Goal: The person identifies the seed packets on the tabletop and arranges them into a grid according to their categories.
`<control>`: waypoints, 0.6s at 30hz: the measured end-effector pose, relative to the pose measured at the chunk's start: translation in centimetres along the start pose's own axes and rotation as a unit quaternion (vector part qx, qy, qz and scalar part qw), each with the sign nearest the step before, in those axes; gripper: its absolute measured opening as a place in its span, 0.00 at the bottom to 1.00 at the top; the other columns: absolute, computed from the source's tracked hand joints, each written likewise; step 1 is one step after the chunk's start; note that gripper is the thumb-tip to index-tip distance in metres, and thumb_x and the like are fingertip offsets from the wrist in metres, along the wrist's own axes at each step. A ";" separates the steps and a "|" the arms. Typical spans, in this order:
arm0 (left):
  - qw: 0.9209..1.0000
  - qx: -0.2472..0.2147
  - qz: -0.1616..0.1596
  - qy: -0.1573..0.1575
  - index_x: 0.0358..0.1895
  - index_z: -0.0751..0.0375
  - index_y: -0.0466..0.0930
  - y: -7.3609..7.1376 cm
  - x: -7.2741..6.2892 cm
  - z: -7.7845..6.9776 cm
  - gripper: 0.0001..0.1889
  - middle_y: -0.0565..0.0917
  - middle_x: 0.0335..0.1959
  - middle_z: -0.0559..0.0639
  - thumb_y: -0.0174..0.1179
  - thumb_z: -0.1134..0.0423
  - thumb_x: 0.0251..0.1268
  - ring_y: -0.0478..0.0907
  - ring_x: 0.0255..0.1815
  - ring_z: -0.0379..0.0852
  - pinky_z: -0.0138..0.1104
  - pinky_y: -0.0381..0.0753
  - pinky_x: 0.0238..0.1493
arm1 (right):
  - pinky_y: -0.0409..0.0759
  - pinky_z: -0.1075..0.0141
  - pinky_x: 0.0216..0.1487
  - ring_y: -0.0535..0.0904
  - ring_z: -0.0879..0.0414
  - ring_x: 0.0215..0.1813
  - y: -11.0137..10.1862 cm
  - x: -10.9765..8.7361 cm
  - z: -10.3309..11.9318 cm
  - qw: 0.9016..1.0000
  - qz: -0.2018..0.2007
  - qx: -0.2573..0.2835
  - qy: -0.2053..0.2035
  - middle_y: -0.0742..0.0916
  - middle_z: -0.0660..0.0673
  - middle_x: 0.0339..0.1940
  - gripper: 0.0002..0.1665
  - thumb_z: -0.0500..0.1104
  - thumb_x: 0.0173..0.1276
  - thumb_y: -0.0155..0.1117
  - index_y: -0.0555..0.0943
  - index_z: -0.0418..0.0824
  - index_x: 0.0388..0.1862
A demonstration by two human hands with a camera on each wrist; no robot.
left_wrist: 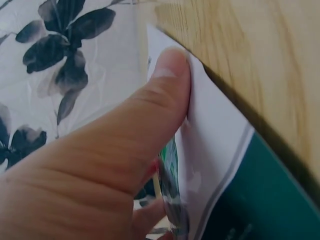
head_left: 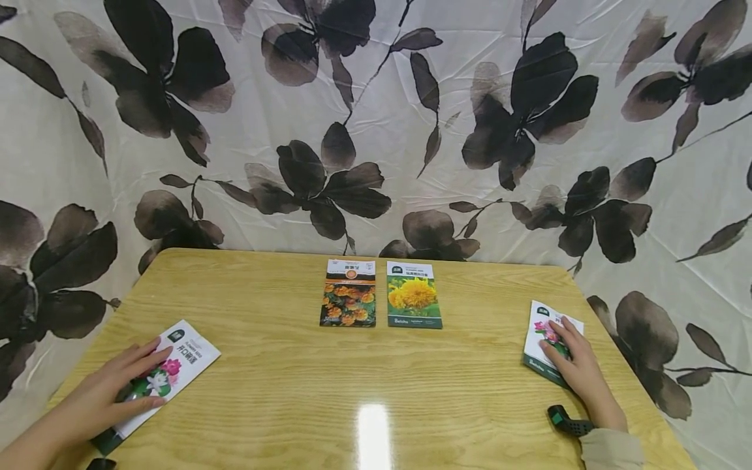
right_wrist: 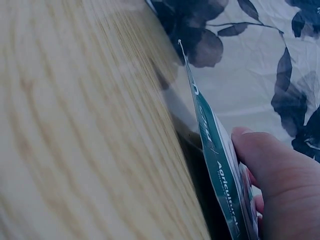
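Observation:
In the head view, my left hand [head_left: 114, 388] lies spread over a white and green seed packet [head_left: 190, 356] with pink and white flowers. Its thumb touches the packet's face near one long edge, and the left wrist view shows the paper [left_wrist: 215, 115] bent beside the thumb. At the right side of the table, my right hand [head_left: 581, 365] rests on another seed packet [head_left: 537, 329] with a pink flower. In the right wrist view, that packet's green lower band [right_wrist: 215, 165] is seen nearly edge-on, partly hidden by the thumb. Both hands' fingers look fairly straight.
Two more seed packets lie side by side near the far table edge: one with orange flowers [head_left: 348, 294], one with a yellow flower [head_left: 414, 295]. The wooden table [head_left: 282, 385] meets a floral cloth [head_left: 399, 130] behind. A black wrist strap [head_left: 566, 421] sits by the right sleeve.

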State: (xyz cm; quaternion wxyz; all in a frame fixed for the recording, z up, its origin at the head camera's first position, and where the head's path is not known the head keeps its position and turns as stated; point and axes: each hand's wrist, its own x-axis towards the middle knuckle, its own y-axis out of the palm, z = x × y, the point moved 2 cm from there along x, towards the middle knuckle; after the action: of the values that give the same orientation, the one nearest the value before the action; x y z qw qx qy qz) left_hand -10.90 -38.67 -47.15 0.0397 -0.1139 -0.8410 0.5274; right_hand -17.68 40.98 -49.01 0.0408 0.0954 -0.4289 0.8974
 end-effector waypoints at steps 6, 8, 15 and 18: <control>0.999 0.020 0.026 -0.035 0.75 0.64 0.59 0.2 0.3 -0.7 0.47 0.53 0.75 0.74 0.67 0.42 0.59 0.49 0.69 0.80 0.76 0.51 0.57 | 0.47 0.24 0.63 0.48 0.22 0.74 0.0 -0.1 0.0 1.000 -0.001 0.002 -0.005 0.57 0.25 0.77 0.36 0.48 0.72 0.61 0.65 0.33 0.73; 0.998 0.023 0.031 -0.044 0.76 0.64 0.58 0.3 0.4 -1.0 0.48 0.52 0.75 0.74 0.66 0.40 0.60 0.48 0.69 0.81 0.77 0.51 0.56 | 0.47 0.24 0.64 0.49 0.22 0.74 0.1 -0.1 -0.1 1.000 -0.003 0.000 -0.007 0.57 0.25 0.77 0.36 0.48 0.72 0.60 0.66 0.33 0.73; 0.997 0.034 0.036 -0.052 0.75 0.67 0.58 0.6 0.4 -2.1 0.47 0.53 0.74 0.75 0.62 0.39 0.63 0.50 0.68 0.82 0.77 0.51 0.56 | 0.47 0.25 0.64 0.48 0.23 0.74 0.1 0.0 -0.1 1.000 -0.004 0.001 -0.004 0.57 0.26 0.77 0.36 0.49 0.73 0.60 0.66 0.33 0.73; 0.996 0.046 0.044 -0.055 0.75 0.68 0.57 0.8 0.6 -2.6 0.47 0.53 0.74 0.76 0.61 0.37 0.63 0.50 0.67 0.84 0.77 0.51 0.55 | 0.47 0.25 0.64 0.48 0.22 0.74 0.2 0.0 0.0 1.000 -0.004 0.002 -0.004 0.57 0.25 0.77 0.36 0.49 0.73 0.60 0.65 0.32 0.73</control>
State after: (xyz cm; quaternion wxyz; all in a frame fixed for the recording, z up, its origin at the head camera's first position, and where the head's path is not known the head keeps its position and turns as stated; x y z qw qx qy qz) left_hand -10.85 -35.94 -46.73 -0.0250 -0.1195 -0.8108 0.5725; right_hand -17.70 40.85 -49.14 0.0425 0.1005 -0.4269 0.8977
